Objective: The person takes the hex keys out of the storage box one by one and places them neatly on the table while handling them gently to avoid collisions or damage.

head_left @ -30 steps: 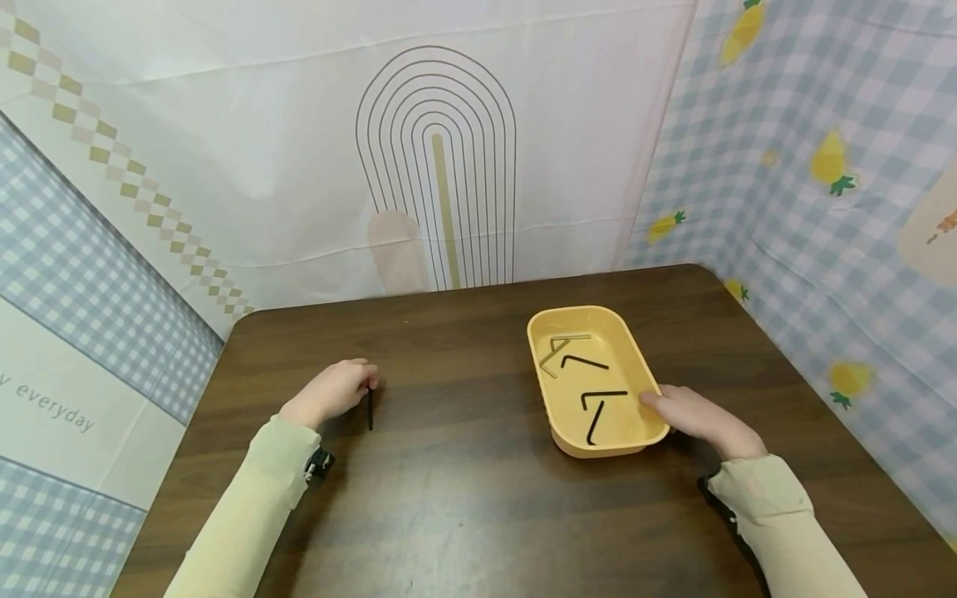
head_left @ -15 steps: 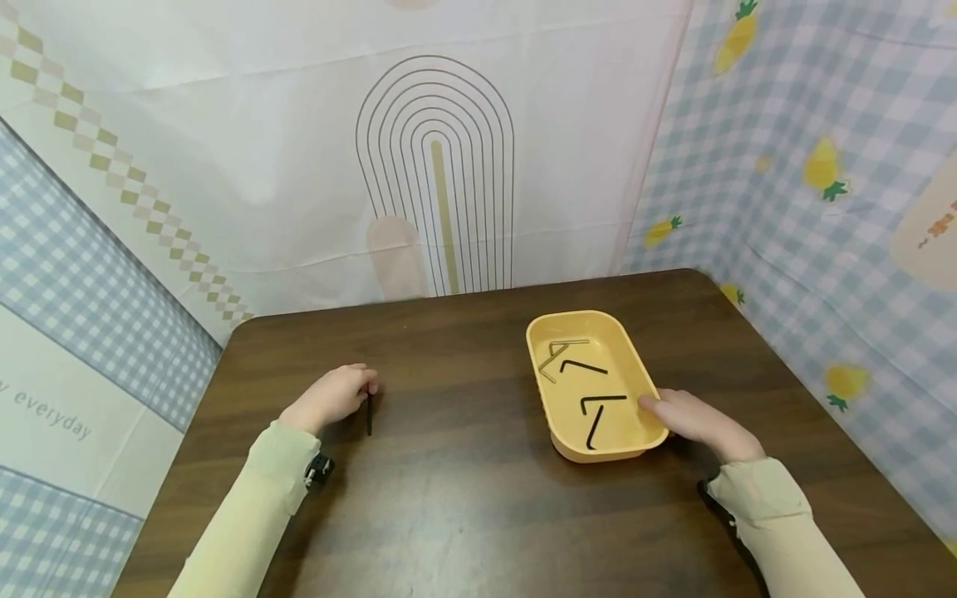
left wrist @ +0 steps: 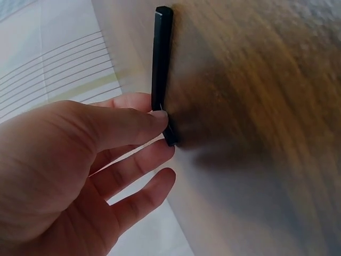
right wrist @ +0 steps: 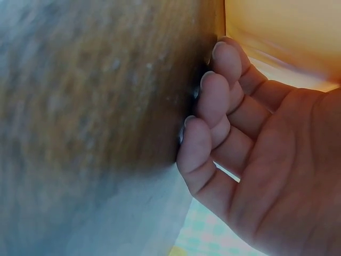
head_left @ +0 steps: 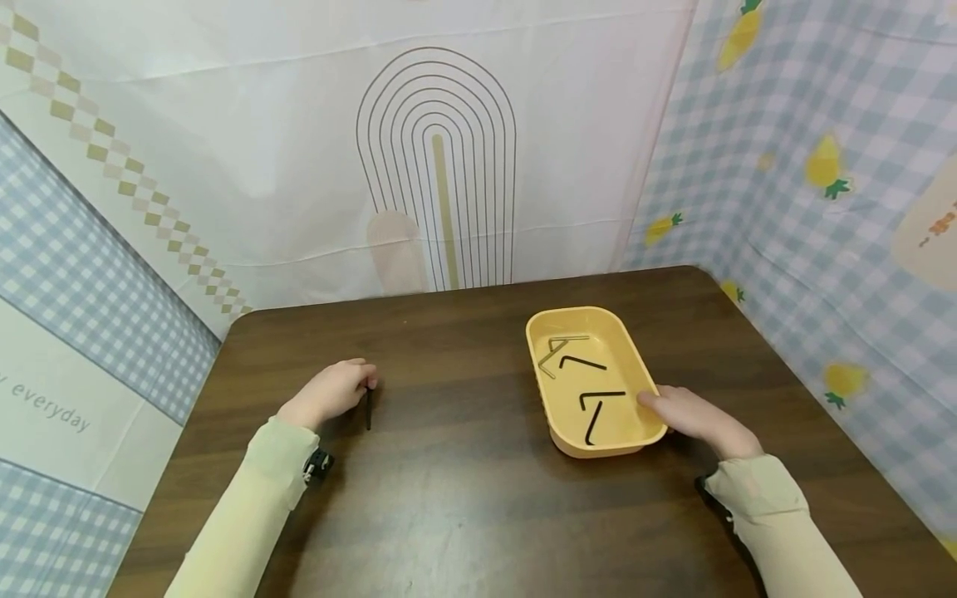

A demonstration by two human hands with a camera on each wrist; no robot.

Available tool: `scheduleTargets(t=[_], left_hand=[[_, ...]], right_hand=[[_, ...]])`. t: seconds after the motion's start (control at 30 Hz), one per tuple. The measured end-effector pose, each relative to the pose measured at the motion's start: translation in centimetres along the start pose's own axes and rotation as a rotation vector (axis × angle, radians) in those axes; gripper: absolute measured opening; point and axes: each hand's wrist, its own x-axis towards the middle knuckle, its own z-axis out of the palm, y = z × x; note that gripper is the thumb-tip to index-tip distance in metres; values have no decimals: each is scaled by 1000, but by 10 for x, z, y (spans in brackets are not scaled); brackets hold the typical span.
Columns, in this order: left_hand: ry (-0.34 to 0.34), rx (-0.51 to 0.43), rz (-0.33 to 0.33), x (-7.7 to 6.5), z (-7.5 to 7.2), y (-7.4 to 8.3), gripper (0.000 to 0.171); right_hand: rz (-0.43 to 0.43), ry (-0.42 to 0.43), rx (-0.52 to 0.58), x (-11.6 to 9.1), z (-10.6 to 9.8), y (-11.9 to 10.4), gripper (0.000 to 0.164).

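My left hand (head_left: 329, 394) is at the left part of the table, pinching a black hex key (left wrist: 162, 58) near its bend between thumb and fingers. The key's long arm points toward the near edge in the head view, close over the wood. On the right, my right hand (head_left: 695, 415) holds the near right corner of a yellow tray (head_left: 598, 453), thumb over the rim. In the right wrist view its other fingers (right wrist: 213, 101) are bent, tips down at the tabletop beside the tray. Inside lie three black hex keys (head_left: 602, 394) and two brass-coloured ones (head_left: 571, 338).
The dark wooden table (head_left: 449, 482) runs back to a white cloth wall (head_left: 583, 149) with a printed arch. Blue checked cloth (head_left: 807, 249) hangs along the right side, with more on the left. Both wrists carry small black devices (head_left: 318, 465).
Both hands, the held hex key and the tray stay in place. The head view tilts slightly and returns.
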Motion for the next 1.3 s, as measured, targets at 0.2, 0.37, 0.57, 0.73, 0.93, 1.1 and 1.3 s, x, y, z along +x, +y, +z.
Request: scheduleTargets(t=[0.2,0.37,0.57,0.73,0.93,1.1,1.3], left_hand=[[-60,0,-14,2,-7,0,21],[-75,30,-5,8,-12,4,19],[-46,60,43,26,-27,20,9],[-11,74,92,52,-41,42,11],[13,76,146,84,-50,74,4],[16,59,192,107,-52,107,3],[-4,91,242,130,-47,148,5]], right_hand=[[-9,-1,10,0,1,0,51],[-38,-4,12,0,2,1,51],[-20,-11,-10,2,3,-1,51],[-25,-19,4,0,-1,-1,51],[-33,-8,-7,0,-1,-1,48],[-27,-10,-5,0,-1,0,49],[-20,-14,13,1,-2,1,52]])
